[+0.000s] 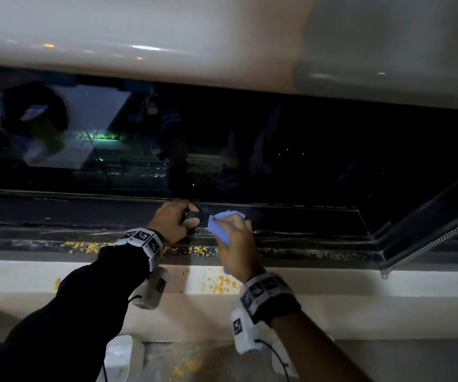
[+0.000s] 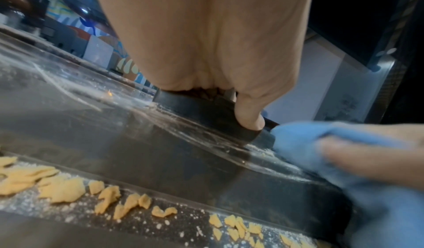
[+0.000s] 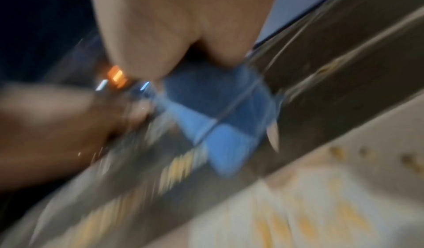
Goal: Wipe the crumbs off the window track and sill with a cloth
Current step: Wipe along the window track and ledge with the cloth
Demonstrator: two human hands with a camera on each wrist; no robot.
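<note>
In the head view the dark window track (image 1: 57, 238) and pale sill (image 1: 332, 277) are carrying yellow crumbs (image 1: 90, 246), in the left wrist view the left hand (image 2: 206, 43) is gripping a black handle (image 2: 206, 114), and in the blurred right wrist view the right hand (image 3: 183, 25) is clutching the blue cloth (image 3: 218, 110) on the track, so wiping is seemingly starting and the next stroke should drag the crumbs outward.

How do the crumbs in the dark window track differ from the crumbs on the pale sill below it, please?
The track crumbs lie in a thin line along the dark channel, running left of the left hand; the sill crumbs sit in a loose cluster on the pale ledge, under the right hand. The track crumbs have white dust among them; on the sill, none shows. Both are yellow flakes, and the cloth touches neither.
</note>
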